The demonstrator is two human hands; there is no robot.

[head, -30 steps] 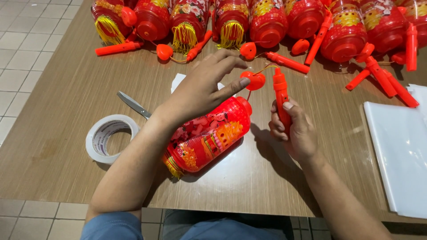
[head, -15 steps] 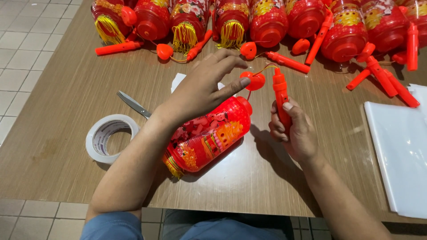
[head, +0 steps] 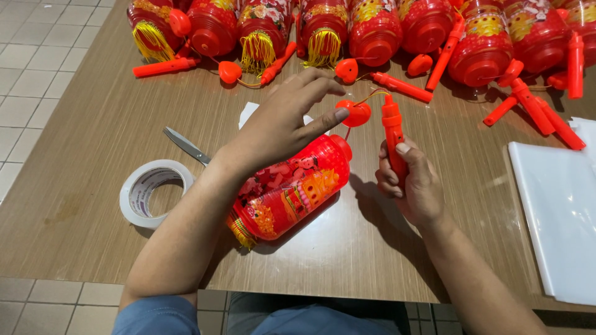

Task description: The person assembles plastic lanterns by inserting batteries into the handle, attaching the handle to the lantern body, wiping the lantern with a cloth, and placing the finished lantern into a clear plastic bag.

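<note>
Red lantern (head: 288, 192) under left hand (head: 279, 127), right hand (head: 413, 183) gripping orange handle (head: 393, 139)

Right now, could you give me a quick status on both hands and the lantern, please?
Left hand open, thumb on red heart piece. Right hand gripping orange handle stick upright. Red lantern lying on table. Scissors, tape roll lie left.

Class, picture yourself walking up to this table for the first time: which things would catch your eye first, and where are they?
Probably the red lantern lying on its side at the table's centre, under the left hand, whose fingertip touches a small red heart-shaped piece. Beside it, the right hand grips a red handle stick upright. A row of red lanterns lines the far edge.
</note>
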